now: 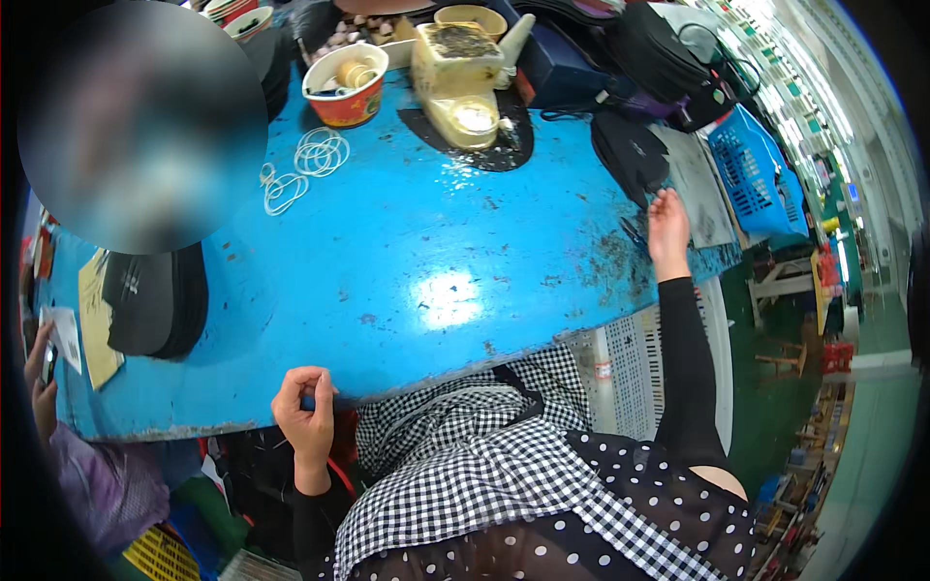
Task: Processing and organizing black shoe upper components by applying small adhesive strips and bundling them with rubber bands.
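Observation:
My left hand (305, 412) is at the table's front edge, its fingers curled into a loose fist with nothing visible in it. Over at the right, my right hand (668, 232) reaches forward with its fingers loosely bent. Its fingertips are by the near end of some flat black sole-shaped pieces (628, 153); whether they touch, I cannot tell. A small dark tool (633, 230) lies just left of that hand. On the left of the blue table (387, 252) stands a stack of black sole-shaped pieces (167, 300), beside a yellowish sheet (97, 320).
Farther back are a glue-crusted pale container (455, 82) on a black mat, a red-and-white paper tub (346, 87) and white elastic loops (300, 169). A blue basket (756, 174) stands at the right. Another person's hand (41, 368) holds a phone at far left. Upper left is blurred.

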Tool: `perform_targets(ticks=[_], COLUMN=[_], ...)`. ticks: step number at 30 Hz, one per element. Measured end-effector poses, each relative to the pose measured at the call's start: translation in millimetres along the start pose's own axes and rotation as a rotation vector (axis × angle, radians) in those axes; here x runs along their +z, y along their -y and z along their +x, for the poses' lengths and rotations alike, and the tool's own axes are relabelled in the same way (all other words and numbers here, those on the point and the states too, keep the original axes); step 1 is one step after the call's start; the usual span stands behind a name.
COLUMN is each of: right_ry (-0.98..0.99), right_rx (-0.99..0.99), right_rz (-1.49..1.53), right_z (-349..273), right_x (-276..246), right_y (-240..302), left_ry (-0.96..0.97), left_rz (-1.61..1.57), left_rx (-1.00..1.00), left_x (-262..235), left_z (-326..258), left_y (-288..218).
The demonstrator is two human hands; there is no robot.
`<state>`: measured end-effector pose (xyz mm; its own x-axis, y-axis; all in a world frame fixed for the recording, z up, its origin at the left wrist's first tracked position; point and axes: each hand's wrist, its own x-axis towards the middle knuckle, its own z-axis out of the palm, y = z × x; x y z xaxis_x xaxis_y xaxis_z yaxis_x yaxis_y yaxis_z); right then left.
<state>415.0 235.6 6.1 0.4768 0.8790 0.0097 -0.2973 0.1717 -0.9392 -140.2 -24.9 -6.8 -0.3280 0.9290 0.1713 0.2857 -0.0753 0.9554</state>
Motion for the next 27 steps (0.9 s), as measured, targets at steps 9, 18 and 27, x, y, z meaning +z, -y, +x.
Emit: perform_targets(ticks=[9, 18, 27], right_ry=[-0.176, -0.021, 0.015], right_rx=[0.19, 0.315, 0.395], right_rz=[-0.437, -0.139, -0.083], right_z=[115, 190, 239], right_x=[-61, 79, 112], right_y=[19, 105, 117], left_ry=[0.015, -0.131, -0.2], left_rz=[0.228, 0.33, 0.441], left_rx=[0.063, 0.014, 0.01], left_x=[9, 20, 23], left_z=[6, 5, 6], left_y=[-6, 1, -6])
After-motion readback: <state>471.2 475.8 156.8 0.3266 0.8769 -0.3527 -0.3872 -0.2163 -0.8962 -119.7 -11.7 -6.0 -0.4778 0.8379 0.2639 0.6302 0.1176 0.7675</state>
